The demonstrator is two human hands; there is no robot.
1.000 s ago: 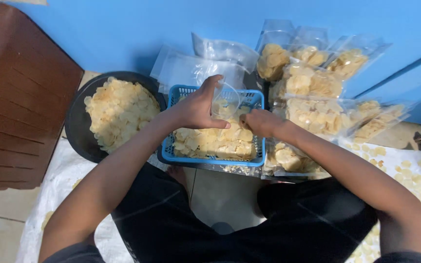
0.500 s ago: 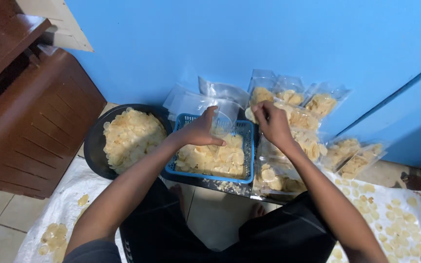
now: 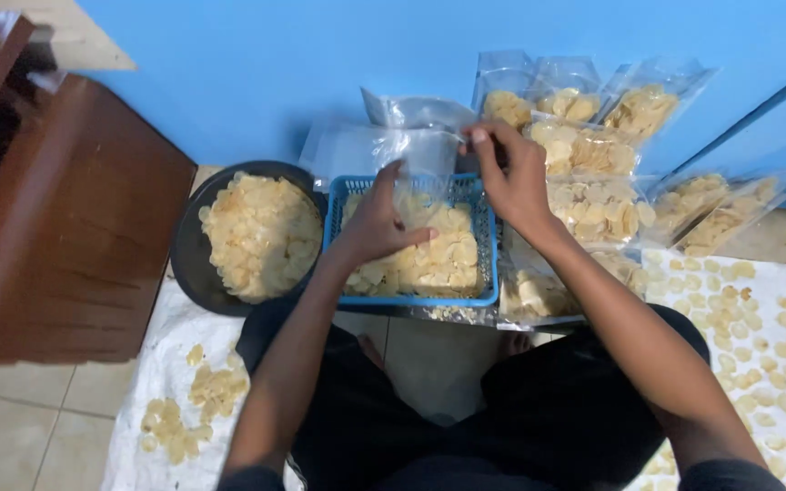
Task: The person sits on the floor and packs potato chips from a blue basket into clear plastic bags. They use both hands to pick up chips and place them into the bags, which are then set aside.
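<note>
Left hand (image 3: 379,227): fingers spread and curled over the pale yellow chips in the rectangular blue plastic basket (image 3: 411,295), apparently gathering some; whether any chips are actually gripped cannot be told. Right hand (image 3: 513,177): pinches the upper edge of a clear, thin plastic bag (image 3: 420,150), holding it above the far rim of the basket.

Handling assessment: the bag is light, limp and probably slippery; it is best taken at the mouth edge, as now. The chips look thin and brittle, so a loose cupped scoop suits them better than a squeeze.

Surroundings: a round black pan (image 3: 188,264) heaped with chips lies left of the basket. Filled clear bags (image 3: 584,150) lean against the blue wall (image 3: 275,64). Loose chips lie spread on the white cloth (image 3: 766,327) on the floor.
</note>
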